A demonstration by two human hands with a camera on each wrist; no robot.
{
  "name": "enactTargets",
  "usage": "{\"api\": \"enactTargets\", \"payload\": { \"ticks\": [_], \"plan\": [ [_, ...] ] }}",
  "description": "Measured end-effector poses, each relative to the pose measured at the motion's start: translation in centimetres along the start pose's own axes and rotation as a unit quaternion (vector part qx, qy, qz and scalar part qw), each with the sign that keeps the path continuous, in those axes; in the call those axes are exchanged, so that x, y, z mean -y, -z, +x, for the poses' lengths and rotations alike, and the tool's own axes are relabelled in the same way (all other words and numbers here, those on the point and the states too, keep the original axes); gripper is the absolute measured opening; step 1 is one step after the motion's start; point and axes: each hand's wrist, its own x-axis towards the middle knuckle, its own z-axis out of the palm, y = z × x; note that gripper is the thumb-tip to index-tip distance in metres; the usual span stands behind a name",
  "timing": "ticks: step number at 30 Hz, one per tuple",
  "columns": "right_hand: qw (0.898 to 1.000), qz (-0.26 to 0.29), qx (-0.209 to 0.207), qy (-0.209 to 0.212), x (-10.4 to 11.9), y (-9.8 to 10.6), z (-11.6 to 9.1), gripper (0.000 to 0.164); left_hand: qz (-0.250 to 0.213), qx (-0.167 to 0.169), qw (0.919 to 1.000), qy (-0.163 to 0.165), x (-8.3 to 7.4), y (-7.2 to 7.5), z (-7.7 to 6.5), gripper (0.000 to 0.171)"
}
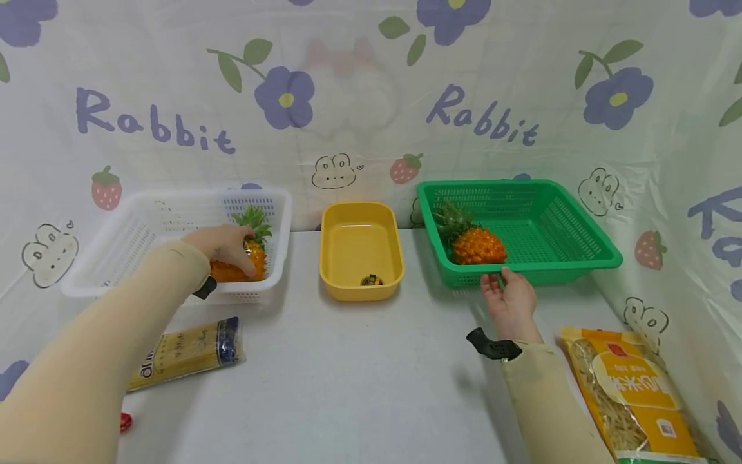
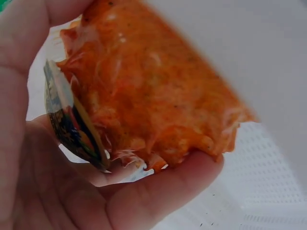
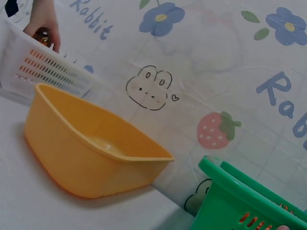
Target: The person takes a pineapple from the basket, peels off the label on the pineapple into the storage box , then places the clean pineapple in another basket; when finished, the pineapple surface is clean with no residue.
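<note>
The left hand (image 1: 223,248) reaches down over the white basket (image 1: 284,232), fingers curled round a pineapple (image 1: 257,258) lying inside; the right hand (image 1: 513,303) pinches the green basket's (image 1: 568,263) front rim. The gripped pineapple is glossy orange with green leaves. A yellow tub (image 1: 353,251) stands between the baskets; the left sleeve (image 1: 110,341) partly hides a pasta packet (image 1: 194,348).

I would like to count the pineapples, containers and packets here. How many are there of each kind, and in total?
Pineapples: 2 (left pineapple, right pineapple)
Containers: 3 (white basket, yellow tub, green basket)
Packets: 2 (left packet, right packet)
Total: 7
Not counted, too unclear to name: small item in the tub, red item beside the left sleeve.
</note>
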Motion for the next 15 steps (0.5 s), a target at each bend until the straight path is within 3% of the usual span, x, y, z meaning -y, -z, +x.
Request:
{"api": "enactTargets", "payload": {
  "ticks": [7, 15],
  "plan": [
    [1.000, 0.003, 0.007, -0.002, 0.0, 0.1, 0.0, 0.052, 0.040, -0.014, 0.9990, -0.013, -0.6, 2.2, -0.8, 0.095],
    [1.000, 0.007, 0.000, -0.002, 0.1, 0.0, 0.1, 0.037, -0.020, -0.027, 0.9990, -0.028, -0.9, 5.1, -2.6, 0.096]
  ]
}}
